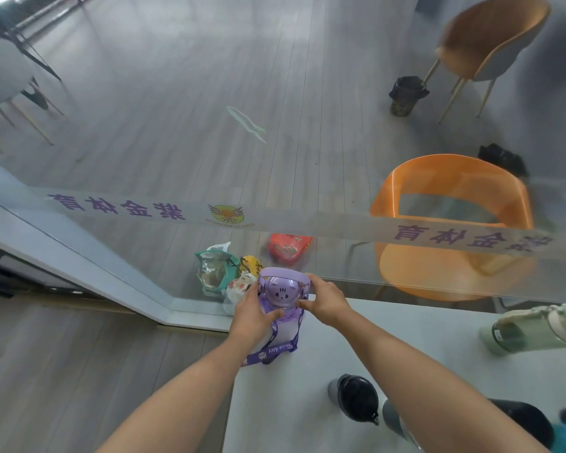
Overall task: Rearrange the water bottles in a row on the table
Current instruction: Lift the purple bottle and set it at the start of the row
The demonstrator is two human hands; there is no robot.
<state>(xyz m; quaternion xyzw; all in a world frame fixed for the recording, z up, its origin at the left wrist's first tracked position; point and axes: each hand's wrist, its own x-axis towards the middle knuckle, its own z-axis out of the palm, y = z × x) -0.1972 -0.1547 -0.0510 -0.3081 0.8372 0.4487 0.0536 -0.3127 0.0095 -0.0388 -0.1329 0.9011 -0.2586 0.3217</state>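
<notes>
The purple strap (273, 349) of the purple bottle (281, 308) carries the white words "Nice day", read upside down from this view. Above the bottle, a frosted band (307, 220) across the glass wall bears large purple Chinese characters, mirrored, reading "紫金体育", once to the left and once to the right. Between them sits a round winged emblem (226, 213); its small lettering is unreadable.
</notes>
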